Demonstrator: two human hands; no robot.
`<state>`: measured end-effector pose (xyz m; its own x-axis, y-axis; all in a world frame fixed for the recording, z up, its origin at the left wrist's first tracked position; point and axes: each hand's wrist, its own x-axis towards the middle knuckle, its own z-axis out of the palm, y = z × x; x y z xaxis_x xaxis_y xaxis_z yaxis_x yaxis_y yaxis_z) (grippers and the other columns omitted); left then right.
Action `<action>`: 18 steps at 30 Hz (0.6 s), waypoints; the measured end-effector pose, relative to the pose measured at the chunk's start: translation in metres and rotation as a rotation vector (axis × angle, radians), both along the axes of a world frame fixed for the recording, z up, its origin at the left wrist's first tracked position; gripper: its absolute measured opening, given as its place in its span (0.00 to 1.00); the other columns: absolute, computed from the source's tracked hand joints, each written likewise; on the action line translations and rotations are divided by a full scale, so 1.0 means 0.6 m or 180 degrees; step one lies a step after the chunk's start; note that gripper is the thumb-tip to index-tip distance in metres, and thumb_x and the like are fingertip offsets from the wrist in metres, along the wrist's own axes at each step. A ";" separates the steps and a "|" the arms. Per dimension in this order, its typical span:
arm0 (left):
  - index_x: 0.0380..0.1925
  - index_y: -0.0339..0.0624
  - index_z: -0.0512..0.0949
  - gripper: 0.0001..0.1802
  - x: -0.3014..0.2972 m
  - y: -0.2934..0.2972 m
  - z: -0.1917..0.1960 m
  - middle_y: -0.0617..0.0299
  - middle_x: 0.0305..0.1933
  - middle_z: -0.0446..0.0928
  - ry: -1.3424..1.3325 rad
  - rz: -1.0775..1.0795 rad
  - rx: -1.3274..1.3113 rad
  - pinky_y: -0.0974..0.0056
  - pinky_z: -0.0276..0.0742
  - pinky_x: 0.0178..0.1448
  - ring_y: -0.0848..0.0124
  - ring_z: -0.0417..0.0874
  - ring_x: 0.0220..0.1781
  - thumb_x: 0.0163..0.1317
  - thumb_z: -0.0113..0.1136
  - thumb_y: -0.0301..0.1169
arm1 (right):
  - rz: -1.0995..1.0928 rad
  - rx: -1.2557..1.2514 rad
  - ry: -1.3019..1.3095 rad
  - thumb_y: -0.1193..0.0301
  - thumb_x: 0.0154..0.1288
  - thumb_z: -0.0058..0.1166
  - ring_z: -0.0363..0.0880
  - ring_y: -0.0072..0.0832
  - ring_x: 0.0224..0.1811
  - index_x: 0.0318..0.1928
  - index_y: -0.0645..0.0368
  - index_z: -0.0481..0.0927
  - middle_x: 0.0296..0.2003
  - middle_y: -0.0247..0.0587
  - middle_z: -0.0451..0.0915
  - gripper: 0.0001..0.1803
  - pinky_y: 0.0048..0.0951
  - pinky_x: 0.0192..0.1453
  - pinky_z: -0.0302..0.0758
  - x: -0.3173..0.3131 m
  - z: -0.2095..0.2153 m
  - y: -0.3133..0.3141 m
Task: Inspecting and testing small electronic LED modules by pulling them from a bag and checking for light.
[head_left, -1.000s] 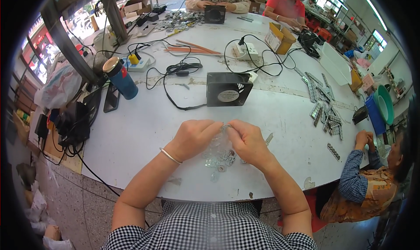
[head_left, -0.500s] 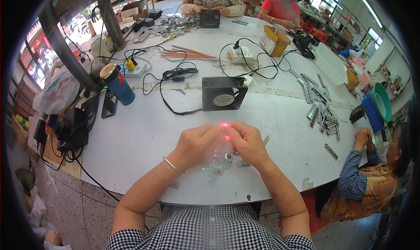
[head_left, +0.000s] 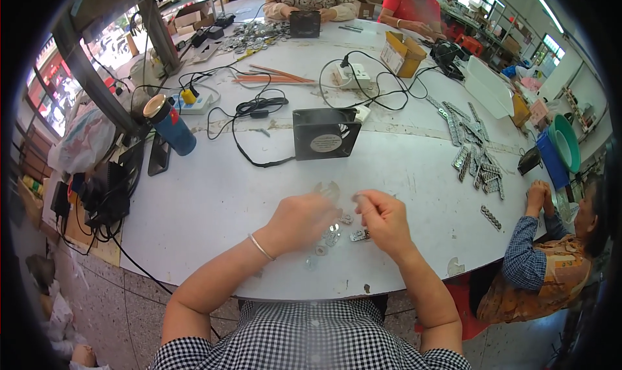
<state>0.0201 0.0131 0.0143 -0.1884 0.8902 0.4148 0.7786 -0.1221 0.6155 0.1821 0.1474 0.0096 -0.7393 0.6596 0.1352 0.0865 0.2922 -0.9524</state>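
Observation:
Over the white table (head_left: 214,234), my left hand (head_left: 299,222) is closed, its fingertips blurred around a small greyish piece (head_left: 329,190). Just to its right, my right hand (head_left: 387,222) pinches thumb against forefinger. Whatever sits in that pinch is too small to make out. Between and below the hands lie several small shiny metal pieces (head_left: 332,235). A short strip of metal pieces (head_left: 359,235) rests beside my right hand. Farther off, straight ahead, stands a square black fan (head_left: 326,134) with a round label.
Cables, a power strip (head_left: 206,103) and a blue bottle (head_left: 173,130) occupy the left side. A phone (head_left: 159,155) lies by the bottle. Metal strips (head_left: 476,143) are piled at right. Co-workers sit across the table and at right; a yellow carton (head_left: 402,54) stands at the back.
My hands were together with a red glow at the fingertips. Now they are apart, the right hand shifted to the right and slightly lower, and the red glow is gone.

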 end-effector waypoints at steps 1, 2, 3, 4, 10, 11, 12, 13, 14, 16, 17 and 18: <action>0.42 0.39 0.79 0.10 0.004 0.001 0.006 0.54 0.33 0.80 -0.0026 -0.0042 -0.0349 0.61 0.77 0.36 0.62 0.81 0.29 0.59 0.62 0.26 | 0.0004 -0.0011 -0.0003 0.71 0.71 0.54 0.71 0.14 0.23 0.45 0.64 0.84 0.27 0.31 0.79 0.10 0.19 0.27 0.69 0.005 0.003 0.006; 0.46 0.39 0.78 0.13 0.006 0.003 0.010 0.53 0.36 0.80 -0.0052 -0.0084 -0.0699 0.62 0.77 0.40 0.63 0.81 0.32 0.59 0.59 0.24 | -0.0048 -0.0047 0.0091 0.71 0.70 0.55 0.71 0.14 0.24 0.45 0.64 0.84 0.27 0.32 0.79 0.10 0.19 0.27 0.69 0.008 0.010 0.015; 0.46 0.39 0.78 0.13 0.002 0.006 0.010 0.53 0.36 0.80 -0.0048 -0.0101 -0.0708 0.62 0.77 0.40 0.63 0.81 0.32 0.59 0.59 0.24 | -0.0122 -0.0081 0.0190 0.72 0.70 0.56 0.72 0.15 0.25 0.45 0.63 0.85 0.28 0.32 0.80 0.09 0.19 0.28 0.69 0.010 0.015 0.018; 0.52 0.39 0.74 0.19 -0.002 0.008 0.010 0.52 0.42 0.78 -0.0354 -0.0292 -0.0562 0.62 0.77 0.44 0.63 0.80 0.37 0.59 0.55 0.22 | -0.0139 -0.0089 0.0193 0.72 0.70 0.56 0.72 0.15 0.25 0.45 0.63 0.85 0.28 0.32 0.80 0.09 0.19 0.28 0.69 0.011 0.018 0.016; 0.67 0.40 0.62 0.36 -0.009 0.004 0.028 0.53 0.53 0.71 -0.1071 -0.0772 -0.0383 0.65 0.73 0.53 0.66 0.75 0.50 0.53 0.44 0.17 | 0.0603 0.0259 0.0148 0.74 0.68 0.58 0.71 0.15 0.25 0.45 0.64 0.86 0.29 0.32 0.79 0.10 0.20 0.29 0.68 -0.005 0.031 -0.009; 0.69 0.40 0.60 0.38 -0.010 0.003 0.028 0.55 0.54 0.71 -0.1227 -0.0825 -0.0359 0.65 0.73 0.53 0.68 0.74 0.51 0.52 0.44 0.17 | 0.0639 0.0048 0.0076 0.73 0.68 0.57 0.71 0.15 0.25 0.45 0.64 0.86 0.29 0.32 0.79 0.09 0.20 0.28 0.68 -0.008 0.033 -0.009; 0.69 0.40 0.60 0.38 -0.010 0.002 0.029 0.55 0.54 0.71 -0.1233 -0.0818 -0.0364 0.65 0.73 0.53 0.68 0.74 0.51 0.52 0.44 0.17 | 0.0682 -0.0165 -0.0002 0.73 0.68 0.57 0.71 0.15 0.25 0.44 0.64 0.85 0.29 0.32 0.79 0.09 0.21 0.28 0.69 -0.010 0.035 -0.010; 0.69 0.40 0.60 0.39 -0.013 0.002 0.030 0.56 0.54 0.71 -0.1250 -0.0807 -0.0419 0.66 0.73 0.53 0.69 0.73 0.51 0.51 0.44 0.16 | 0.0690 -0.0172 -0.0008 0.73 0.68 0.57 0.71 0.15 0.25 0.44 0.64 0.85 0.29 0.32 0.79 0.09 0.21 0.28 0.69 -0.013 0.038 -0.014; 0.69 0.41 0.60 0.40 -0.014 0.000 0.029 0.57 0.53 0.71 -0.1267 -0.0796 -0.0473 0.67 0.72 0.53 0.70 0.72 0.51 0.50 0.43 0.16 | 0.0696 -0.0139 -0.0046 0.73 0.68 0.57 0.71 0.15 0.25 0.44 0.65 0.85 0.29 0.32 0.79 0.10 0.21 0.28 0.68 -0.016 0.041 -0.018; 0.69 0.41 0.60 0.41 -0.018 -0.002 0.024 0.57 0.53 0.71 -0.1353 -0.0764 -0.0473 0.67 0.72 0.53 0.70 0.72 0.51 0.49 0.43 0.16 | 0.0707 -0.0096 -0.0088 0.72 0.69 0.56 0.71 0.15 0.25 0.43 0.66 0.85 0.29 0.33 0.79 0.10 0.21 0.28 0.68 -0.021 0.041 -0.022; 0.69 0.41 0.60 0.41 -0.019 -0.004 0.022 0.57 0.54 0.71 -0.1434 -0.0737 -0.0475 0.67 0.72 0.53 0.70 0.72 0.52 0.48 0.43 0.17 | 0.0656 -0.0078 -0.0043 0.72 0.69 0.56 0.71 0.15 0.25 0.42 0.66 0.85 0.29 0.33 0.80 0.10 0.21 0.28 0.68 -0.024 0.037 -0.024; 0.69 0.41 0.60 0.41 -0.019 -0.004 0.023 0.57 0.54 0.71 -0.1442 -0.0730 -0.0465 0.67 0.72 0.53 0.70 0.72 0.52 0.48 0.43 0.17 | 0.0606 -0.0058 -0.0001 0.71 0.69 0.56 0.71 0.15 0.25 0.42 0.67 0.84 0.30 0.33 0.80 0.11 0.21 0.28 0.69 -0.025 0.034 -0.025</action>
<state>0.0086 0.0107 0.0280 -0.1137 0.9720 0.2055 0.3939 -0.1458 0.9075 0.1670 0.1325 0.0298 -0.8510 0.5102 0.1244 0.0316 0.2861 -0.9577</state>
